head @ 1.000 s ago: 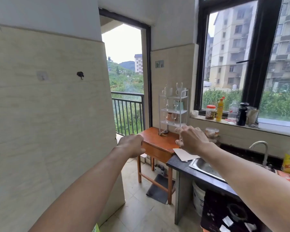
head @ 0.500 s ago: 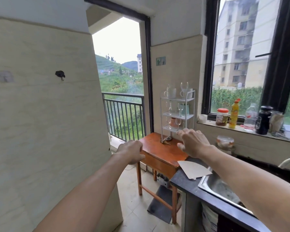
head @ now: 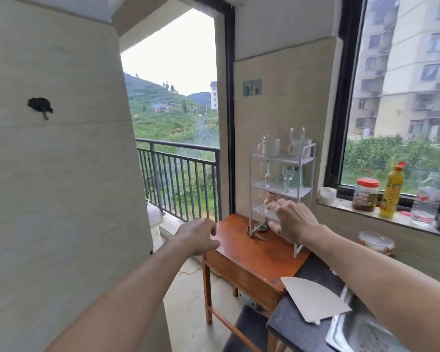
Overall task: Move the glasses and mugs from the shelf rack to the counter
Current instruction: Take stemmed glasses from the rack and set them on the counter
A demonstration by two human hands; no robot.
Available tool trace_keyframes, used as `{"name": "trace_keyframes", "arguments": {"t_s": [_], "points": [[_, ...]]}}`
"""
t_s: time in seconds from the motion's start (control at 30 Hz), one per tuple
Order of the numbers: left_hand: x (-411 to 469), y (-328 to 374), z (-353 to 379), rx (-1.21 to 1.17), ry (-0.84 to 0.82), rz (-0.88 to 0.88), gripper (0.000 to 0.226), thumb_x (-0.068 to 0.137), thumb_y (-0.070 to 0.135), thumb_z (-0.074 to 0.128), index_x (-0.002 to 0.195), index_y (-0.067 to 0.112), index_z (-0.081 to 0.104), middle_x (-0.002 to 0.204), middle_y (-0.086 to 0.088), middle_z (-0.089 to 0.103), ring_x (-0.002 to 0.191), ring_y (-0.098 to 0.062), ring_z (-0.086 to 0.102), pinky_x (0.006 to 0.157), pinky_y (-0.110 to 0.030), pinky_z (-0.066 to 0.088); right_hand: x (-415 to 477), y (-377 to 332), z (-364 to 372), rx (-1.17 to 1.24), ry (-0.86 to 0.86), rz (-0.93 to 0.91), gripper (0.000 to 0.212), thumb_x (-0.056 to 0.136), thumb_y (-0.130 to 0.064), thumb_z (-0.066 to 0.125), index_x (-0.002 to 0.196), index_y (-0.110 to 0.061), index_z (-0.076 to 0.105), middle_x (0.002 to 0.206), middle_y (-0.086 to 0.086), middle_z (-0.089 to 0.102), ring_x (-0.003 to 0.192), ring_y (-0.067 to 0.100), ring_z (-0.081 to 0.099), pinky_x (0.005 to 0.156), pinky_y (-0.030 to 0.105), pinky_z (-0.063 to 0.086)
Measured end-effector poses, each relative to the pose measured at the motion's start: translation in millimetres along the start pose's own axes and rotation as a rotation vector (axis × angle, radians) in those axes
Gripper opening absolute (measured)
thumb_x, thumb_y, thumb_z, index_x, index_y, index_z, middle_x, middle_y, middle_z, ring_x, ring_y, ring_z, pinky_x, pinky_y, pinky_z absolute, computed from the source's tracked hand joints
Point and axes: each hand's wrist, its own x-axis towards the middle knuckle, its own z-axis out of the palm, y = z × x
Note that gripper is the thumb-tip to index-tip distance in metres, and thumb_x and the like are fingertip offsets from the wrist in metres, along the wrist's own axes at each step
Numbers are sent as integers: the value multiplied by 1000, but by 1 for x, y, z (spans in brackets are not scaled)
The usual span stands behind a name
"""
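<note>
White shelf rack (head: 281, 185) holds glasses; right hand (head: 291, 222) reaches, empty.

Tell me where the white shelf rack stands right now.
In the head view, the white shelf rack stands right of centre on the orange-brown wooden table, against the tiled wall between the balcony door and the window, just beyond the right hand.

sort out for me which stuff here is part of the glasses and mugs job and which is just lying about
Part of the job:
- shelf rack
- white mugs on the top tier
- stemmed glasses on the middle tier
- dark counter
- right hand, open
- left hand

Just lying about:
- red-lidded jar
- yellow bottle
- paper sheet
</note>
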Motion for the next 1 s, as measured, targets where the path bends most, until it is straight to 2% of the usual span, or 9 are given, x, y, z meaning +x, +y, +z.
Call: {"name": "trace_keyframes", "arguments": {"t_s": [0.2, 0.3, 0.37, 0.43, 0.5, 0.6, 0.77, 0.9, 1.0], "points": [[121, -30, 0, -88, -2, 101, 41, 80, 48, 65, 111, 21, 63, 107, -2, 64, 90, -19, 59, 73, -33, 50, 101, 22, 38, 56, 17, 111, 45, 92, -34, 56, 132, -13, 52, 120, 10, 63, 99, 28, 63, 84, 36, 51], [182, -42, -9, -99, -13, 154, 38, 79, 47, 64, 106, 21, 64, 102, -2, 67, 89, -20, 62, 76, -35, 54, 146, 32, 51, 73, 40, 161, 30, 93, -32, 56, 117, -16, 58, 106, 4, 63, 85, 21, 59, 69, 28, 41], [221, -44, -13, -124, 6, 189, 31, 79, 46, 66, 99, 21, 65, 100, -2, 67, 87, -19, 62, 74, -34, 54, 168, 40, 63, 88, 46, 184, 15, 92, -33, 58, 102, -22, 56, 99, 0, 61, 81, 18, 55, 66, 26, 36], [255, -40, -9, -189, -12, 210, 27, 78, 42, 66, 94, 20, 66, 101, -3, 67, 86, -19, 62, 74, -34, 54, 183, 50, 74, 95, 9, 196, 13, 91, -36, 59, 91, -28, 49, 100, -1, 62, 80, 17, 53, 65, 26, 35], [285, -33, 1, -243, -58, 227, 26, 78, 41, 66, 91, 18, 66, 100, -7, 67, 88, -24, 64, 79, -38, 55, 200, 65, 85, 108, -13, 247, 22, 91, -38, 58, 107, -24, 58, 114, 2, 64, 89, 20, 60, 71, 29, 44], [329, -23, 20, -287, -101, 268, 23, 77, 41, 68, 88, 20, 65, 100, -8, 68, 91, -26, 63, 81, -37, 54, 230, 90, 100, 158, -16, 360, 51, 91, -39, 57, 137, -19, 50, 134, 6, 59, 113, 26, 61, 90, 38, 48], [406, -12, 43, -355, -130, 306, 25, 70, 33, 58, 87, 18, 68, 90, -9, 71, 83, -29, 66, 71, -37, 55, 280, 132, 140, 220, 10, 458, 54, 89, -38, 57, 139, -18, 49, 137, 7, 58, 116, 26, 60, 90, 37, 48], [474, -3, 57, -460, -154, 283, 19, 72, 29, 66, 84, 14, 70, 68, 0, 64, 61, -15, 54, 60, -32, 48, 314, 162, 186, 315, 75, 632, 52, 88, -35, 58, 135, -12, 50, 128, 11, 63, 110, 30, 61, 86, 38, 48], [521, 4, 75, -514, -143, 264, 31, 75, 33, 72, 100, 15, 67, 78, 2, 65, 72, -15, 61, 66, -30, 51, 333, 180, 218, 455, 164, 814, 54, 87, -31, 60, 134, -10, 45, 123, 14, 64, 108, 35, 60, 81, 38, 45]]}}
